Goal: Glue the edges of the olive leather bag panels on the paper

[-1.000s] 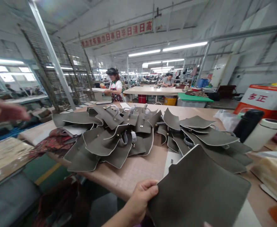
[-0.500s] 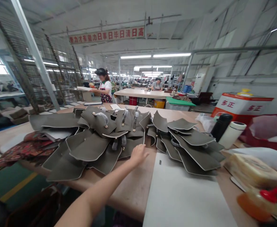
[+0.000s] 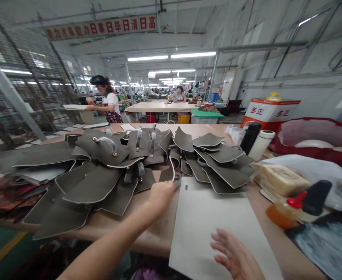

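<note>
Black bottle (image 3: 250,138) beside white flask (image 3: 262,145); red-and-white canister (image 3: 268,112) behind; red-lettered banner (image 3: 102,28) overhead.

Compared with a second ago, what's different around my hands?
The gray panel the left hand held has left it, baring the pale board. That hand has reached forward to the piled panels, fingers curled at an edge; grip unclear. The right hand has come further into view, open over the board. The black bottle and white bottle stayed put.

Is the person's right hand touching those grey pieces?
Apart: the head view shows pale sheet between the right hand and the grey pieces.
</note>
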{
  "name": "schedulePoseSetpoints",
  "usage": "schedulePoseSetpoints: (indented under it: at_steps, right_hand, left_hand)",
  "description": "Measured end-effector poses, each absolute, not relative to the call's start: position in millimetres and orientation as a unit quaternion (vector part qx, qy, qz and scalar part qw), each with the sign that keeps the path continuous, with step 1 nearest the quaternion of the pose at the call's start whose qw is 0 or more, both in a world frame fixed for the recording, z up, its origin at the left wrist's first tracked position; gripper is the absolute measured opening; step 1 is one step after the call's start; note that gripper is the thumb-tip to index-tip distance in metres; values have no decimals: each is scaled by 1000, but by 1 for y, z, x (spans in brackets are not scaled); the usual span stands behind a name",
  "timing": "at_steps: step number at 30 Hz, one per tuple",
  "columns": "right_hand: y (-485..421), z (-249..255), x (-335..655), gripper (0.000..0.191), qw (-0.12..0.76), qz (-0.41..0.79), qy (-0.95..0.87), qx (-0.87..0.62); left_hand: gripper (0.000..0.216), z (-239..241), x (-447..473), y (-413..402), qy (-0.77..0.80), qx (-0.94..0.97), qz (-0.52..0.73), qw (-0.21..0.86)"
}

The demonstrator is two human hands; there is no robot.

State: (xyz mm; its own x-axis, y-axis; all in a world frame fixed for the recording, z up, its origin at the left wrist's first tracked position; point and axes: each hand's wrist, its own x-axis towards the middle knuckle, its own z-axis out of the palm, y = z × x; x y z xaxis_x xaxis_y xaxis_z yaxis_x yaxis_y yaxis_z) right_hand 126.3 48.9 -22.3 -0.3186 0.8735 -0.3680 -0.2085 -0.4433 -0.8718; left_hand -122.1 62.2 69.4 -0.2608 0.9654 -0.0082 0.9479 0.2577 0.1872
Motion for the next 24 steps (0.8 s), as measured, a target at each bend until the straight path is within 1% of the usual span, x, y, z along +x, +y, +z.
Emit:
schedulePoseSetpoints:
  at_steps: [2, 3, 5, 7, 9, 11, 12, 13, 14, 16, 17, 18, 19, 21, 24]
  right_hand:
    - [47, -15, 93, 46, 370, 778, -346, -372]
    - [49, -14, 79, 44, 356, 795, -335, -359]
    - [52, -18, 62, 39, 363, 787, -342, -363]
    - [53, -28, 60, 39, 388, 760, -356, -381]
    - [49, -36, 68, 44, 397, 757, -354, -380]
    - [44, -36, 80, 48, 389, 782, -336, -352]
    - [42, -33, 84, 48, 382, 797, -328, -333]
    - [41, -29, 88, 49, 374, 811, -326, -311]
    - [40, -24, 91, 48, 367, 819, -332, -291]
    - [40, -15, 93, 48, 358, 813, -367, -276]
    - [41, -12, 93, 46, 362, 795, -393, -288]
    - [41, -10, 92, 43, 368, 765, -425, -314]
    - [41, -10, 92, 39, 375, 725, -460, -350]
    - [40, -10, 91, 29, 378, 620, -535, -432]
    - [34, -12, 90, 20, 345, 446, -635, -528]
  left_hand:
    - [19, 61, -82, 29, 752, 650, 69, 81]
    - [18, 54, -63, 13, 728, 675, 80, 91]
    - [15, 38, -40, -12, 669, 723, 91, 144]
    - [17, 22, -37, -23, 617, 748, 141, 202]
    - [24, 10, -53, -19, 623, 709, 257, 206]
    - [40, 5, -75, -8, 682, 583, 401, 187]
    - [49, 4, -84, -3, 701, 503, 456, 219]
    - [56, 5, -92, 1, 701, 430, 488, 293]
    - [58, 8, -96, 2, 680, 362, 502, 393]
    - [55, 15, -97, 0, 600, 255, 498, 572]
    - [52, 19, -95, -3, 567, 222, 496, 618]
    - [51, 23, -92, -6, 552, 206, 500, 635]
    - [50, 27, -89, -9, 554, 207, 509, 626]
    - [49, 32, -83, -13, 588, 253, 517, 569]
    - [46, 35, -77, -15, 653, 358, 501, 440]
